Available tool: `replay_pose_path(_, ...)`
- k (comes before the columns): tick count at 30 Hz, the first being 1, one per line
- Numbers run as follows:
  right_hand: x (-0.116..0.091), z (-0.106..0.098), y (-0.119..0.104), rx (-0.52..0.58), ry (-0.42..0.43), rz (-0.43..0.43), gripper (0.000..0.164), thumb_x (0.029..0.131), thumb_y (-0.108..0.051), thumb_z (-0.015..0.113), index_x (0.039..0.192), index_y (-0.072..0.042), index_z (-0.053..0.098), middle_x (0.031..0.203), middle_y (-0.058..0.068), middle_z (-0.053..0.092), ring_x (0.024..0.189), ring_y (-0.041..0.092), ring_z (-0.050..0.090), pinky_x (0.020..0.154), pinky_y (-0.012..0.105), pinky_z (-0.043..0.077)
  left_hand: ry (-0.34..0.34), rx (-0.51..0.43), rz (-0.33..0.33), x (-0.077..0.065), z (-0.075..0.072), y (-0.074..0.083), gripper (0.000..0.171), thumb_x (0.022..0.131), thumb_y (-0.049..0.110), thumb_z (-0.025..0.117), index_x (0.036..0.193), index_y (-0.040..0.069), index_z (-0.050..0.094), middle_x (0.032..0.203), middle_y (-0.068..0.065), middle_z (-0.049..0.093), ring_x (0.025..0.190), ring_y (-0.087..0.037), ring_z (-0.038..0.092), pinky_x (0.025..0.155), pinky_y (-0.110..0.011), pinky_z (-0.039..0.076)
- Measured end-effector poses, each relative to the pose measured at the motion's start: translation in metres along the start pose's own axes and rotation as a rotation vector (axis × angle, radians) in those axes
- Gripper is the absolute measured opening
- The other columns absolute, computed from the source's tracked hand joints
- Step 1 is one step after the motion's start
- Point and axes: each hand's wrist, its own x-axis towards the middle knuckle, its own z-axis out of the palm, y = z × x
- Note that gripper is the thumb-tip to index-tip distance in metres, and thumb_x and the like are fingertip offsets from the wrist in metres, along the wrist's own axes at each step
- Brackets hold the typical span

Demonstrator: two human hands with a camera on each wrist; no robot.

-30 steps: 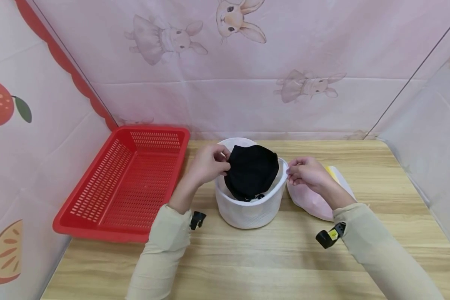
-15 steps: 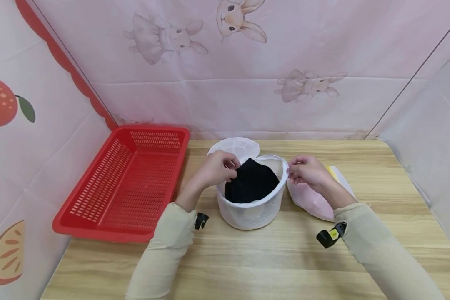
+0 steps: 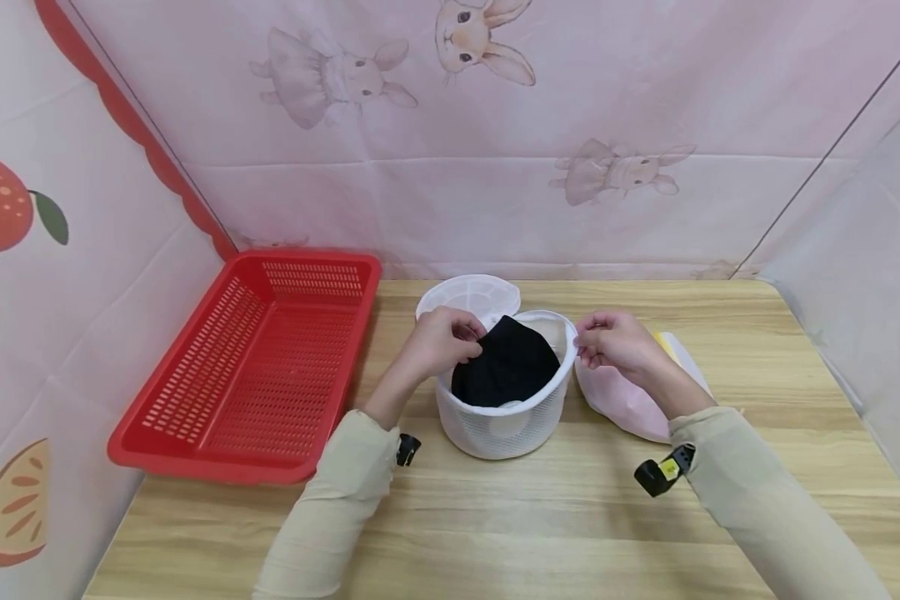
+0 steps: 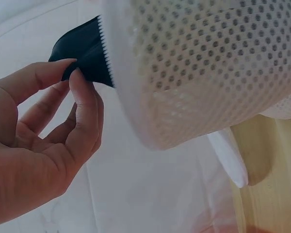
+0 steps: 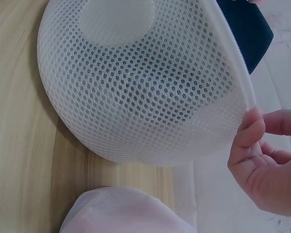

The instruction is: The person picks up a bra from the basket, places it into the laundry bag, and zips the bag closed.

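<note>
Left-hand grip [image 3: 441,340] pinches a soft black fabric piece [image 3: 506,362] in the head view; it sits mostly inside a round white mesh bag [image 3: 506,437], whose lid [image 3: 471,292] lies folded back. Right-hand grip [image 3: 617,343] holds the bag's rim [image 3: 546,393] near a pale pink pouch [image 3: 621,406]. A red perforated plastic basket [image 3: 285,375] stands left on the wood-grain tabletop [image 3: 525,533]. In the left wrist view, fingertips [image 4: 78,80] nip the fabric piece just outside the rim. In the right wrist view, the right-hand grip clasps that rim, the fabric piece dark through the mesh.
</note>
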Motion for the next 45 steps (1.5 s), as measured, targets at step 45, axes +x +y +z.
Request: replay_pose_path(45, -0.006, -0.002, -0.001, -0.075, -0.019, -0.034, 0.015, 0.083, 0.009, 0.049, 0.096, 0.017, 0.047, 0.06, 0.004, 0.052, 0.052, 0.011, 0.052, 0.05, 0.022, 0.048, -0.005, 0.351, -0.165, 0.003, -0.019, -0.001, 0.023, 0.082, 0.02, 0.066, 0.093, 0.0, 0.065, 0.092, -0.011, 0.064, 0.087, -0.024, 0.058, 0.074, -0.032, 0.048)
